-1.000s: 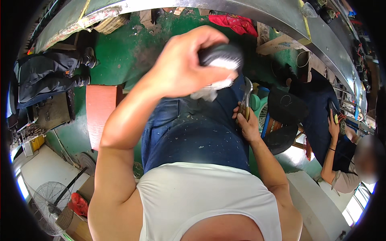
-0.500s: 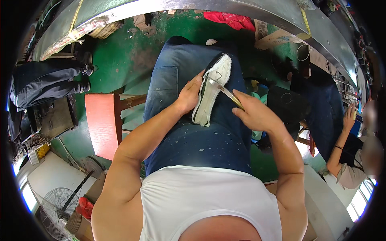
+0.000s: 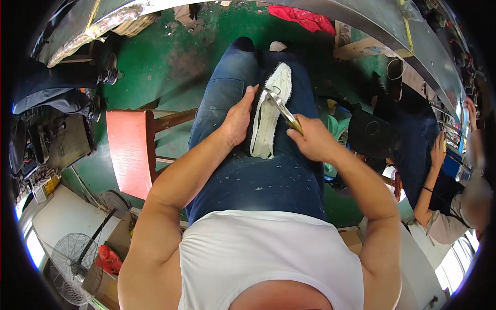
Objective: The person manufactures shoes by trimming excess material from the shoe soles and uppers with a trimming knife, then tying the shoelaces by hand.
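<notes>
A shoe (image 3: 266,121) lies sole side up across my thighs, its toe pointing away from me. Its underside is pale, with a dark edge and a jagged, stitched-looking rim. My left hand (image 3: 239,118) holds it along the left side, thumb up beside the forefoot; the other fingers are partly hidden. In my right hand (image 3: 313,137) are metal pincers (image 3: 279,105) with a yellowish handle end. Their head rests over the left edge of the forefoot. Beside it, a thin dark curved line shows on the underside; I cannot tell what it is.
A red padded seat (image 3: 130,152) stands left of my legs. A metal bench edge (image 3: 361,20) curves across the far side. Teal plastic (image 3: 338,126) and a black cloth-like item (image 3: 373,135) are right of my knees. Another person (image 3: 439,186) works at right; a fan (image 3: 75,266) stands lower left.
The pincers' head has moved left, onto the shoe's edge, and my right hand has come closer. The shoe has turned slightly more upright in view. My left hand has shifted slightly left.
</notes>
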Demonstrator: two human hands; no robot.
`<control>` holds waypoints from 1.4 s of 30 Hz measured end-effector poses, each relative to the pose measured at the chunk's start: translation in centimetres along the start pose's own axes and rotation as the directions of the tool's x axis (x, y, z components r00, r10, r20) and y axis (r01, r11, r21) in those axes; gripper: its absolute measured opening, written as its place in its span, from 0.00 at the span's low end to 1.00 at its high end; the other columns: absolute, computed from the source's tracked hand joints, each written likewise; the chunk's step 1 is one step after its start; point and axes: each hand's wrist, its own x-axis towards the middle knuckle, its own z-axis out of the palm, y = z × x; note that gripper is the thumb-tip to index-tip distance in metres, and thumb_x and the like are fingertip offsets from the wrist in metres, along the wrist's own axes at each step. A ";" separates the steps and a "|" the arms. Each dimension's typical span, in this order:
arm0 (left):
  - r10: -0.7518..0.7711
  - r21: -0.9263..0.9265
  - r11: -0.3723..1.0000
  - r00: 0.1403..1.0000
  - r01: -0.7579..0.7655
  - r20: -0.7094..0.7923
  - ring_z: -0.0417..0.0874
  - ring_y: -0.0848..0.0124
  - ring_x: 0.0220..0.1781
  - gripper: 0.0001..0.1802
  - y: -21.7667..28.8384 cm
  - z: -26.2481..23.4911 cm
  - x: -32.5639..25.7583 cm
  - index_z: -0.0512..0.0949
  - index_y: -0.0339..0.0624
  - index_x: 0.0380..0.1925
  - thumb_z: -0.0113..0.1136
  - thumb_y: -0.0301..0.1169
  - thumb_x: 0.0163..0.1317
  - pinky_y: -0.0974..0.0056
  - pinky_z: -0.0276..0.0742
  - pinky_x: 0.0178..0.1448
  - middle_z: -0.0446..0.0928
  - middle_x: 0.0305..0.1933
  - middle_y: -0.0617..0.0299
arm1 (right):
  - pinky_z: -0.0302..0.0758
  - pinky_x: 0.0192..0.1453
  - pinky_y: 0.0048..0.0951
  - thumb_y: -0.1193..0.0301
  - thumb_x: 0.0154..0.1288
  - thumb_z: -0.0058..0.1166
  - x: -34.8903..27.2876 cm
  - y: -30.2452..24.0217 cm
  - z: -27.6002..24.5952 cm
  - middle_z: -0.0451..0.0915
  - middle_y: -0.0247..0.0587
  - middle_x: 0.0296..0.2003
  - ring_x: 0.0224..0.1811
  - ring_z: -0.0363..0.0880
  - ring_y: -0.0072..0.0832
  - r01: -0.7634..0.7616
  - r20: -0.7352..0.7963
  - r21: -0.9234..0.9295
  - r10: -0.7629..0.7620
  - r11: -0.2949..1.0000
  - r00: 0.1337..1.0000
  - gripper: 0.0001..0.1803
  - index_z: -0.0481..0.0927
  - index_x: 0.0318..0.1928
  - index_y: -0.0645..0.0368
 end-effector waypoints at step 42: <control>-0.204 0.725 0.681 0.977 0.099 0.059 0.82 0.67 0.51 0.26 2.9 3.3 4.8 0.74 0.35 0.57 0.66 0.39 0.63 0.61 0.78 0.56 0.81 0.50 0.55 | 0.74 0.36 0.31 0.57 0.78 0.40 0.4 2.9 -3.8 0.80 0.38 0.23 0.27 0.79 0.29 0.029 -0.126 0.230 0.000 0.973 0.992 0.24 0.78 0.34 0.65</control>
